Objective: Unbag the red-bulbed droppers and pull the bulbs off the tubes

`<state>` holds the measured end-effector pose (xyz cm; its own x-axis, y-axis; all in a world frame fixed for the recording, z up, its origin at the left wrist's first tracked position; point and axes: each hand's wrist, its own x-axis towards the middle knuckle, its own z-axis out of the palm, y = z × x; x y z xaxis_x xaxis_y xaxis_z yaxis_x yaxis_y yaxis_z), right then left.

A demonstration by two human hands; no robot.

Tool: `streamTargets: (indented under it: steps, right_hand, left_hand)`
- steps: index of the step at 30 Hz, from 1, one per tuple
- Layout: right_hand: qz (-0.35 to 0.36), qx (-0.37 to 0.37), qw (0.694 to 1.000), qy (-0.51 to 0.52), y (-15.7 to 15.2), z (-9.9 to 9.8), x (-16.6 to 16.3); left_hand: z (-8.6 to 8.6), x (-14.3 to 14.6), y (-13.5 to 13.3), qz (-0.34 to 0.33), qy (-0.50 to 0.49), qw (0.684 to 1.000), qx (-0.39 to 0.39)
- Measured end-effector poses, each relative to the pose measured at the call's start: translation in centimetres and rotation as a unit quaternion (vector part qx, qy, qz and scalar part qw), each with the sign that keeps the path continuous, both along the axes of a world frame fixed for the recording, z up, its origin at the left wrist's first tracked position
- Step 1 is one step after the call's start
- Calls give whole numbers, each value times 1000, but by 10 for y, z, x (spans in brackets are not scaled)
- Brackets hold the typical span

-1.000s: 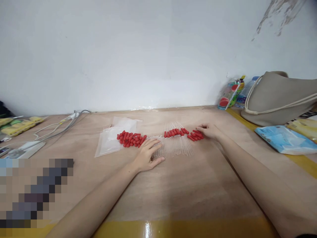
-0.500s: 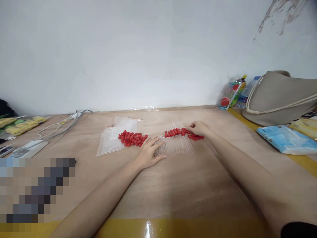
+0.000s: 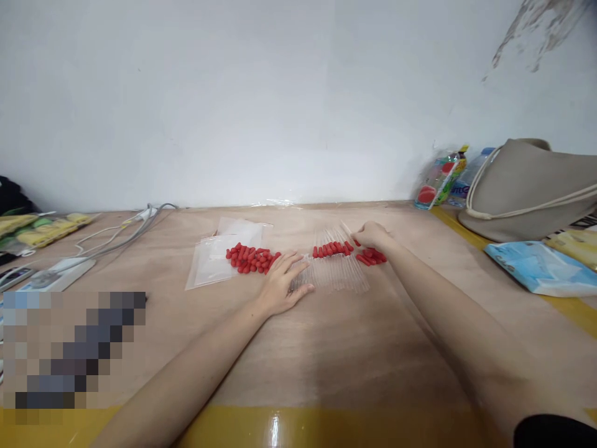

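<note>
My left hand [image 3: 282,286] rests flat with its fingers spread, at the left side of a row of thin clear tubes [image 3: 338,274]. Across these tubes runs a line of red dropper bulbs [image 3: 333,249]; some tubes stick out beyond the bulbs on the far side. My right hand [image 3: 373,235] pinches a dropper, its red bulb [image 3: 357,242] partly hidden by the fingers and its clear tube slanting up to the left. Below that hand lies a small group of red-bulbed pieces [image 3: 372,256]. A heap of loose red bulbs [image 3: 249,257] lies beside my left fingertips.
Clear plastic bags [image 3: 203,267] lie under and left of the heap. A power strip [image 3: 69,274] with cables is farther left. To the right are a blue tissue pack [image 3: 527,264], a grey bag [image 3: 527,193] and bottles [image 3: 438,180] by the wall.
My right hand has lifted slightly from the right end of the row, and a thin tube now shows slanting from its fingers. My left hand stays in place; the view has shifted slightly.
</note>
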<state>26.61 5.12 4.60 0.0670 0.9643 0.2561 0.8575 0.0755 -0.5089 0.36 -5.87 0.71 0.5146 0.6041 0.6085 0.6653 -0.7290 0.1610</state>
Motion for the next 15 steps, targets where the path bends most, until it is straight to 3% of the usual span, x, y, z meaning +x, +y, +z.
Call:
streamTargets:
  steps: [4, 7, 10, 15]
  right_hand:
    - [7, 12, 1000, -26, -39, 9, -12]
    - [145, 167, 974, -52, -81, -5, -22]
    - [218, 283, 930, -84, -113, -27, -30]
    - [266, 349, 893, -102, -130, -45, -37]
  left_hand:
    - [-1, 0, 0, 16, -21, 999, 40]
    - [1, 2, -2, 46, -41, 994, 91]
    - [5, 5, -7, 42, -14, 990, 133]
    - [8, 14, -13, -20, 77, 985, 155]
